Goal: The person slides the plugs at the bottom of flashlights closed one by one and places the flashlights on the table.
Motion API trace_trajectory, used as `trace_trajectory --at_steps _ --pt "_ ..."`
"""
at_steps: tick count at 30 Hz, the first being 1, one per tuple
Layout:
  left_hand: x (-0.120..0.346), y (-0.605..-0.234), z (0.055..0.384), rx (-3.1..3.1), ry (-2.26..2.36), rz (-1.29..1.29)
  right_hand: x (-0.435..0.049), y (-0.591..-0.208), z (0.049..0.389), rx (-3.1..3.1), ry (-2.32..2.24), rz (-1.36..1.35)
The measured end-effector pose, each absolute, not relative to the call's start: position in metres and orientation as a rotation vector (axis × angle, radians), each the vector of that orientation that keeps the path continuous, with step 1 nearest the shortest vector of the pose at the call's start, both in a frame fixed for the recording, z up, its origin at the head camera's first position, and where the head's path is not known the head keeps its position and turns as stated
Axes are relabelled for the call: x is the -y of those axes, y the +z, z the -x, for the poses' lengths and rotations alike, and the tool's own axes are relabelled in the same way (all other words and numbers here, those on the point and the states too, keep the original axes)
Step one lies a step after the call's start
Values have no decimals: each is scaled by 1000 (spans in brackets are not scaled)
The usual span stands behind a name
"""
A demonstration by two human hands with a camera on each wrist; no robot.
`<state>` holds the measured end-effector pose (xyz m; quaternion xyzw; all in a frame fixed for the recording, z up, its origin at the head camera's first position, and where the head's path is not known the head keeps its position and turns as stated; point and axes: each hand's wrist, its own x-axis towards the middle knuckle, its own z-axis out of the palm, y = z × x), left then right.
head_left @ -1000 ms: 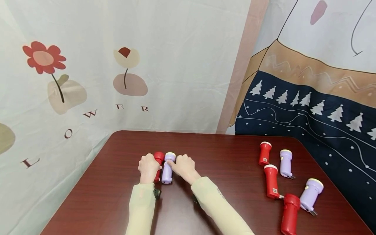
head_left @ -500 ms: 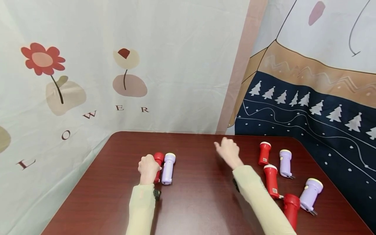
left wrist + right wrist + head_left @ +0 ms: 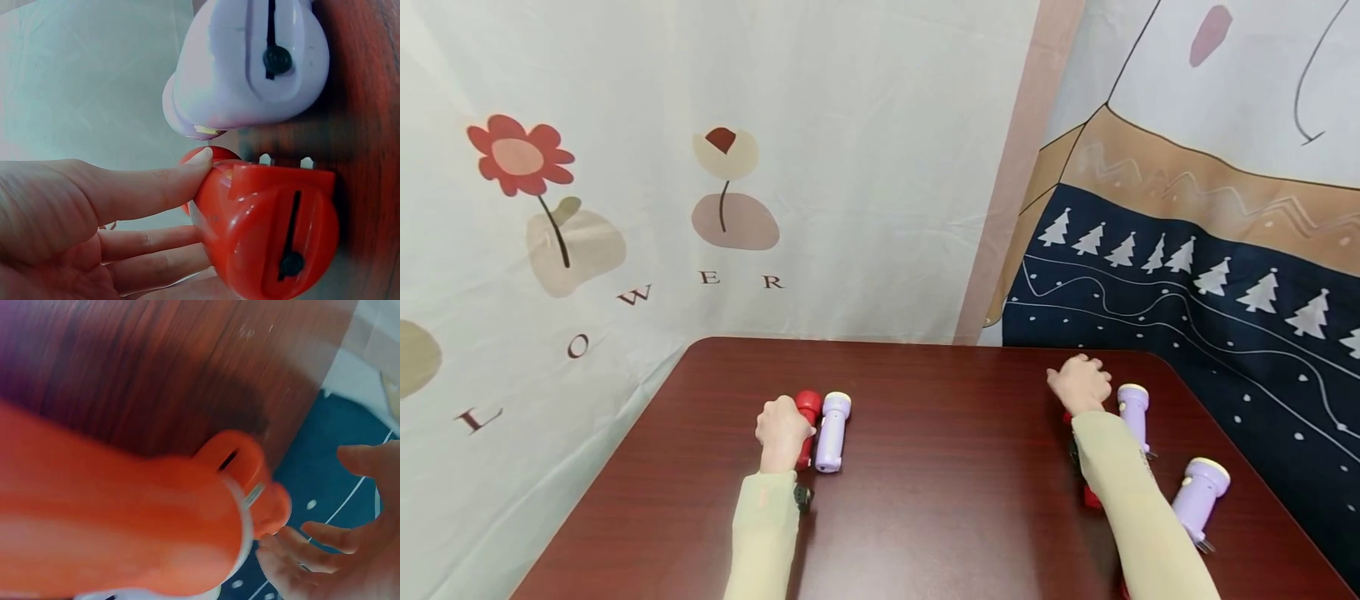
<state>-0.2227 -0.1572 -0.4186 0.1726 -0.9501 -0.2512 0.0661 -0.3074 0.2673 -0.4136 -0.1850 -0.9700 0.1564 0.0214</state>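
My left hand (image 3: 782, 429) grips a red flashlight (image 3: 809, 405) lying on the table, thumb on one side and fingers curled at the other. In the left wrist view, metal plug prongs (image 3: 306, 163) stick out from this red flashlight's tail. Beside it lies a lilac flashlight (image 3: 832, 433), a small gap away. My right hand (image 3: 1081, 383) is at the far right, over a red flashlight (image 3: 244, 469) that it mostly hides in the head view. Its fingers are spread and loosely bent around nothing. A nearer red flashlight (image 3: 125, 519) fills much of the right wrist view.
Two more lilac flashlights, one farther back (image 3: 1133, 412) and one nearer (image 3: 1199, 496), lie to the right of my right arm. The sleeve covers most of the nearer red flashlights. Behind the brown table (image 3: 940, 467) hang printed curtains (image 3: 880, 167).
My right hand has left the lilac flashlight beside my left hand and swung right across the table to the far red flashlight. The left hand keeps its grip in place.
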Motion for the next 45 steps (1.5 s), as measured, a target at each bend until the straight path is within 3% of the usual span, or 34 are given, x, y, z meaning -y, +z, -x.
trace_trajectory --at_steps 16,33,45 --pt "157 -417 222 2870 -761 -536 -293 -423 298 3101 641 687" --pt "156 -419 222 2862 -754 -522 -306 -422 299 3060 632 468" --pt "157 -418 221 2863 -741 -508 -281 -407 297 3027 652 334"
